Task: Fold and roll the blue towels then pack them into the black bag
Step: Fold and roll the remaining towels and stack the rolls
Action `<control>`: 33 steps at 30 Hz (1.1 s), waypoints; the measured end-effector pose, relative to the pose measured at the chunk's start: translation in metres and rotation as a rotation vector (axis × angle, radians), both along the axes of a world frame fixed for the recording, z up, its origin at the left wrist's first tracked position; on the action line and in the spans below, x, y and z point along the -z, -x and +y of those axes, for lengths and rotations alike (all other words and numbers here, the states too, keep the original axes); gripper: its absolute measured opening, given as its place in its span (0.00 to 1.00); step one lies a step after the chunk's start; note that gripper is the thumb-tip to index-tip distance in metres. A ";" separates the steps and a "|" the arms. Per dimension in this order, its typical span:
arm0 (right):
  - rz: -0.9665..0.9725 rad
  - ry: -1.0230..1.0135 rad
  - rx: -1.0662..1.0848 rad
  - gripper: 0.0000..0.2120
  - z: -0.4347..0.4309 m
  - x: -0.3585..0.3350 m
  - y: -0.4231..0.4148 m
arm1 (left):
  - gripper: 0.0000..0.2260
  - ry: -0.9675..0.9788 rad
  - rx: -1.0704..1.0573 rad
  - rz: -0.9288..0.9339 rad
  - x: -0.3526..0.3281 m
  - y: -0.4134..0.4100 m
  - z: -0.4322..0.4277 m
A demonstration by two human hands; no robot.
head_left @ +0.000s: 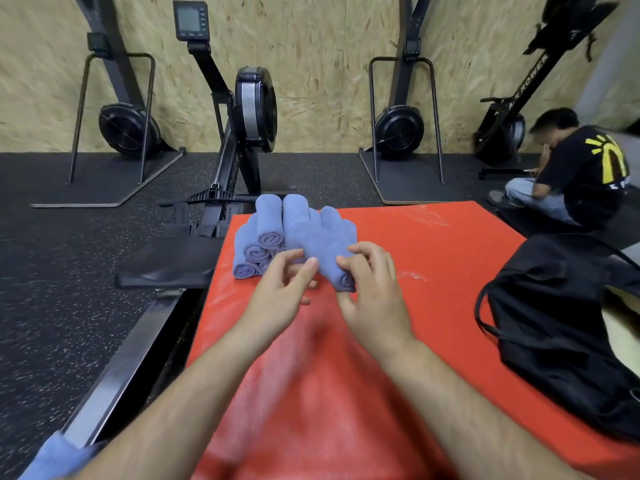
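The word "ROWER" is in white letters on the black beam of the rowing machine (535, 72) that leans on the wall, far past the right hand (372, 296) and off to its right. More letters come before it, maybe "AIR", but they are blurry. Near it, a person's black shirt (581, 157) has a yellow sign and white letters too small to read.

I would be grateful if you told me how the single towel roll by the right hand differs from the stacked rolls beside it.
The single roll lies slanted at the pile's right, with the right hand curled round its near end. The stacked rolls sit piled in layers, spiral ends facing the camera, not held. Both are blue, rolled, and on the red mat, outside the black bag.
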State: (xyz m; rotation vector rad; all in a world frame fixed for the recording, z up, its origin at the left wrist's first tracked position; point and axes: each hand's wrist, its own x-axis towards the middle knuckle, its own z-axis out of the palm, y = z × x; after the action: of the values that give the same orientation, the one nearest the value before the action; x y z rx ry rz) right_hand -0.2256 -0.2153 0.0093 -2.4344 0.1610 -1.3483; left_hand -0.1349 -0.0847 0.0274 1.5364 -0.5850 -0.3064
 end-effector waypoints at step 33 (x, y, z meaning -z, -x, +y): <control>0.394 -0.849 0.133 0.15 -0.078 -0.032 -0.160 | 0.12 -0.697 -0.171 -0.794 -0.006 -0.133 -0.103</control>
State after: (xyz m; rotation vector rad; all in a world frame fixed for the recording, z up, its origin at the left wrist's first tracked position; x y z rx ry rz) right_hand -0.0655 -0.2933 0.0417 -1.9141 0.8191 -0.6106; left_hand -0.0016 -0.1880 0.0336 2.3845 -1.0174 0.2952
